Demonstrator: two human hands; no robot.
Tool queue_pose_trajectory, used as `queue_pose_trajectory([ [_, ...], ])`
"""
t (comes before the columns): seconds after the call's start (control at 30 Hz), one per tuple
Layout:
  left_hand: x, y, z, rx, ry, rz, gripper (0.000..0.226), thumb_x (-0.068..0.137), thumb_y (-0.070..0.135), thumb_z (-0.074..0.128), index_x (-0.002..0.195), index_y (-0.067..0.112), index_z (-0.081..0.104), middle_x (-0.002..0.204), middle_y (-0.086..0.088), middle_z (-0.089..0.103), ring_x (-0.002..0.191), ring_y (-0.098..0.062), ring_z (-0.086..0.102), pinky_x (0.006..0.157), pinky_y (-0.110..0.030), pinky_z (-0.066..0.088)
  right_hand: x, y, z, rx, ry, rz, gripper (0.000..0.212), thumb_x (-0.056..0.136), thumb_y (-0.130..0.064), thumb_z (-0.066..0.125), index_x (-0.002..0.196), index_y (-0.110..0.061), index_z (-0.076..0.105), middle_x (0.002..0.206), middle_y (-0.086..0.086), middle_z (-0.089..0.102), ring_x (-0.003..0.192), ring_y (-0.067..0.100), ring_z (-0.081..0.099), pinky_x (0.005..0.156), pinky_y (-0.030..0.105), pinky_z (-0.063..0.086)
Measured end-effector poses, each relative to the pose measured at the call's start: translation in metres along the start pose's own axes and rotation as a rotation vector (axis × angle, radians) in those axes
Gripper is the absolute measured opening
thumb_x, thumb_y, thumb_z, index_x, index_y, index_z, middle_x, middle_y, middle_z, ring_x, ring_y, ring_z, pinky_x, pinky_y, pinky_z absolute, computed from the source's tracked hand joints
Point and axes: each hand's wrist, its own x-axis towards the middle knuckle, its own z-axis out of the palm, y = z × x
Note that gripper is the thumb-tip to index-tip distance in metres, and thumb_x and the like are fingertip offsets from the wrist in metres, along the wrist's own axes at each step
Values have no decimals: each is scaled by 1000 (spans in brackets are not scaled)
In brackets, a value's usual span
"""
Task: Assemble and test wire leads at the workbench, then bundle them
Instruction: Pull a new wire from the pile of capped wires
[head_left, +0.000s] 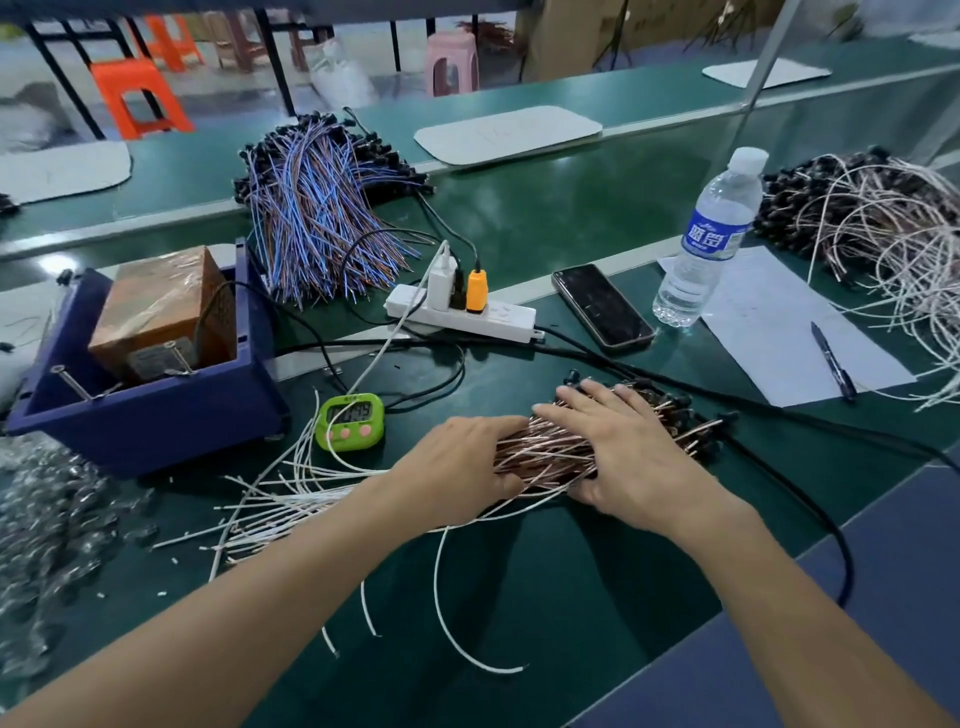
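Lying mid-counter (571, 582) in the head view: lead bundle (545, 457), both hands on it. The leads are thin with a copper-pink sheath, packed roughly parallel. Their black capped ends fan out on the far right side.

Left hand (467, 457) grips the bundle's left end, fingers curled over the top and thumb on the near side. Right hand (613, 447) lies flat on top with its fingers straight and spread, pressing down. Its thumb sits at the bundle's near edge.

Loose white wires (291, 483) sprawl left of the bundle, and some run under the left forearm. A blue-and-orange lead pile (322, 208) sits far left on the counter. A white-pink lead pile (883, 228) sits far right.

Also on the counter:
- Green timer (350, 421), just left of the hands.
- Power strip (467, 312) with three plugs in it.
- Phone (602, 306).
- Water bottle (711, 239).
- Paper sheet (779, 332) with a pen (834, 361) on it.
- Blue bin (156, 421) holding a brown block (161, 306).
- Black cable (779, 431), running behind the bundle and off to the right.

Hard to see:
- The bundle's middle is covered by the hands.
- The left fingertips are hidden behind the bundle.
- The timer digits are unreadable.
- The right-hand pile is cut off by the frame edge.
- Clear crinkled plastic (52, 519) at far left is blurred. Can't tell what it is.
- The leads' bare ends are too small to judge.
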Motion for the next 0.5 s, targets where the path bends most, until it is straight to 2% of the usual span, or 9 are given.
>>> queue_pose_trajectory([
  [0.07,-1,1,-1,-91,20,8,50,87,28,69,135,39,61,115,8,75,105,-21,65,86,-32,50,6,5,-7,53,-23,-38,74,76,-34,80,144,-44,50,155,-13,45,149,14,30,124,35,11],
  [0.1,-2,1,-2,-139,14,7,46,88,25,68,131,40,63,111,9,75,101,-19,66,85,-31,50,8,7,-11,115,-14,-43,67,74,-30,81,136,-42,59,142,-14,57,140,14,43,121,36,21],
  [0.17,-3,-1,-4,-210,-7,5,49,89,18,68,132,41,64,110,11,75,99,-14,66,87,-30,50,10,12,-19,258,12,-3,51,72,-23,84,120,-37,72,115,-15,67,116,12,59,110,35,39],
  [0.23,-3,-3,-5,-225,-31,7,56,90,10,63,134,44,62,115,12,74,102,-12,65,91,-30,50,9,16,-21,352,59,62,38,77,-16,82,110,-35,77,104,-16,69,102,9,63,102,34,46],
  [0.33,-3,-7,-3,-279,-46,-16,66,92,0,53,134,50,60,123,16,72,108,-10,66,94,-29,50,5,7,-9,339,227,130,26,85,-12,74,99,-33,78,99,-15,71,98,13,65,98,36,47],
  [0.43,-4,-11,-1,-340,-63,-58,68,92,-1,50,138,48,58,129,18,69,115,-9,64,100,-27,49,1,-12,6,222,310,153,37,89,-1,61,103,-31,77,106,-11,73,112,16,62,112,40,34],
  [0.5,-9,-14,-2,-358,-70,-79,66,92,7,56,145,46,51,133,18,66,118,-9,62,102,-26,47,-1,-18,8,196,294,167,44,84,4,59,109,-28,75,112,-8,73,121,14,59,120,40,26],
])
